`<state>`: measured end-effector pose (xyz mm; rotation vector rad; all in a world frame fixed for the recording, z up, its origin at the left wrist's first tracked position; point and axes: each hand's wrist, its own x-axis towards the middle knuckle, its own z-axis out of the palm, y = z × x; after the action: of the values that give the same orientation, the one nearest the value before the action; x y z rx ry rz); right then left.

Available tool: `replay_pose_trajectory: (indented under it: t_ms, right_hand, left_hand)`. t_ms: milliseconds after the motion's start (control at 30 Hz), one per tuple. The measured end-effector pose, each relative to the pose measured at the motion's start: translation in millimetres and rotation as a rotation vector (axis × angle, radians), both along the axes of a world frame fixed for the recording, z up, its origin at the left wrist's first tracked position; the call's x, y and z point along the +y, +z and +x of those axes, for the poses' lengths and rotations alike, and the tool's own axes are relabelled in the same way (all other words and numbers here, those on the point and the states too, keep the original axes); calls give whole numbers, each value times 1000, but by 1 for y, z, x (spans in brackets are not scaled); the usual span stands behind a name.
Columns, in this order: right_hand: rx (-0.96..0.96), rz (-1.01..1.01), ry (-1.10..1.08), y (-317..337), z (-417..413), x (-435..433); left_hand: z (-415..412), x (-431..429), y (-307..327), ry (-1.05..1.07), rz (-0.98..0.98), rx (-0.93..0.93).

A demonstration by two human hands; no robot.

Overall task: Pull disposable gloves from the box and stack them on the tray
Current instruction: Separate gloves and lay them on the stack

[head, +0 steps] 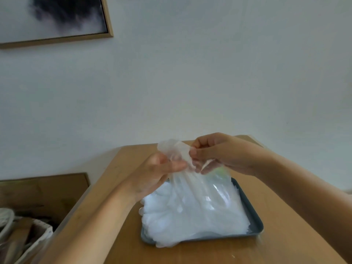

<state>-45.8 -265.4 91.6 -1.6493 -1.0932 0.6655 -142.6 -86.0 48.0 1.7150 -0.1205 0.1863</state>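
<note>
— Where is your only camera?
— On your head, facing forward and slightly down, close over the table (209, 252).
— What does it take in?
— Mostly the wall (209, 73) ahead of you. The tray (255, 221) sits low in the middle, and a framed picture (53, 18) cuts the top-left corner.

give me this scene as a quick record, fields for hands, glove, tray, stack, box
glove: clear, held up over the tray
left hand: grips glove's upper part
right hand: pinches glove's top edge
tray: dark, on wooden table
stack: clear gloves piled on tray, overhanging its near edge
box: not in view
</note>
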Motion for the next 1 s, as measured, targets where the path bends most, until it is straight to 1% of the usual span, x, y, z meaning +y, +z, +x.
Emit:
replay_pose_trajectory:
  t_ms: [100, 200, 333, 433, 600, 633, 700, 800, 833, 867, 900, 933, 967, 1000]
  right_hand:
    - [-79, 6, 7, 5, -9, 9]
    - [-180, -7, -87, 6, -7, 14]
    - [-202, -62, -163, -10, 3, 14]
    - [-271, -106, -199, -33, 15, 12]
    - [-330, -175, -203, -74, 39, -1]
    - [-331, -202, -201, -82, 45, -5]
    - [-343, -262, -195, -97, 55, -9]
    - [-396, -335, -185, -117, 66, -13]
    - [-408, -334, -189, -121, 69, -14]
    - [-416, -326, -192, -124, 71, -13]
    - [-423, -318, -191, -126, 71, -12]
    - [-426, -311, -188, -128, 73, -11]
    - [-429, -306, -187, -129, 74, -10]
    - [-431, -301, -189, -130, 74, -8]
  left_hand:
    - [-13, 8, -7, -2, 35, 87]
    - [-25, 22, -5, 52, 81, 172]
    - [-31, 42, 0, 151, 132, 319]
    - [-25, 50, -3, 137, 252, 425]
    - [-5, 46, -15, 65, 331, 584]
    - [1, 45, -18, 52, 361, 613]
    - [8, 46, -21, 92, 448, 670]
    - [14, 46, -24, 248, 667, 750]
    - [16, 45, -25, 341, 788, 728]
    - [17, 43, -27, 457, 914, 639]
    - [17, 38, -29, 569, 1007, 490]
    - [16, 28, -31, 646, 1040, 303]
    - [16, 16, -34, 668, 1013, 113]
    - [16, 4, -38, 640, 953, -57]
